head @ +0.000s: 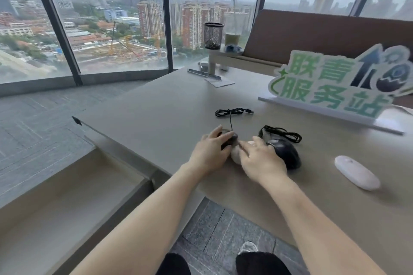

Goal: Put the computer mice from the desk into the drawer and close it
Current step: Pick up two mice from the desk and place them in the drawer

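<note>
Beige drawer (73, 185) open, bare | left hand (209, 154) fingers cupping black mouse (229, 139) | right hand (259, 158) fingers spread

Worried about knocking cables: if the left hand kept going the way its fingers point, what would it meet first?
The left hand already rests on the small black wired mouse. Beyond it, probably that mouse's coiled black cable, though depth is hard to judge.
</note>
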The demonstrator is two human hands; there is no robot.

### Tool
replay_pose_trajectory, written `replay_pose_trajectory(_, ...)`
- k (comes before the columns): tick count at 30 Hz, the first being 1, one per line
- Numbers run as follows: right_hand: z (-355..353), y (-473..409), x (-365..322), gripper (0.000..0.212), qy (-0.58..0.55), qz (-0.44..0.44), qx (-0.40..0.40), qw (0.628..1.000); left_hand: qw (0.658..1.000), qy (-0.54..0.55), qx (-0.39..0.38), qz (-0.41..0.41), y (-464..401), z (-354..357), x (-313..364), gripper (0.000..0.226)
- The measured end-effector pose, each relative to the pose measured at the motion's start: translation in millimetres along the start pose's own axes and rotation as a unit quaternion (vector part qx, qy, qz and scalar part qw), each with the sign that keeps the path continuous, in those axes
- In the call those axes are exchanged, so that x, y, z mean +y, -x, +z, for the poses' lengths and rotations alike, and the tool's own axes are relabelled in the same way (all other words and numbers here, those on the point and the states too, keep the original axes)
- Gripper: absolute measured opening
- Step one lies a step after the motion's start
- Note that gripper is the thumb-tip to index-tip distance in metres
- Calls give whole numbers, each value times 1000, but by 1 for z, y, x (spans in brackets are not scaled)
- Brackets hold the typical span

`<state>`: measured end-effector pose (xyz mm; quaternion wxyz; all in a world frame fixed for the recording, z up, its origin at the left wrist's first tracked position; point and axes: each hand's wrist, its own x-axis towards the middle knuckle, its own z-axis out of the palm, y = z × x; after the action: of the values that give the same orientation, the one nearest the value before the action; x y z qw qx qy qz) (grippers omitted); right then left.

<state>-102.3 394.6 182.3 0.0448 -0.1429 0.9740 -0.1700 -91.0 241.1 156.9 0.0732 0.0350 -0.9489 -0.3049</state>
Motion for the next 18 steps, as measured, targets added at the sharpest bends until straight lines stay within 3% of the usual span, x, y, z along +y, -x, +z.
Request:
replay_pose_trajectory(4, 10, -1, 3, 40, 47, 2, 33, 998, 997, -37, 66, 2, -5, 4, -2, 37)
replay_pose_trajectory(9, 26, 3, 4, 22, 92, -12, 110, 990, 983, -64, 151, -84, 5, -3, -14, 38)
replay_pose_trajectory(13, 27, 10, -9, 30, -21, -56, 141, 988, 971, 11, 215, -101, 27, -36, -25, 47)
replay_pose_trajectory(18, 13, 36, -74, 38, -169, -167, 173, 956, 933, 47, 349, -67, 75, -119, -31, 41)
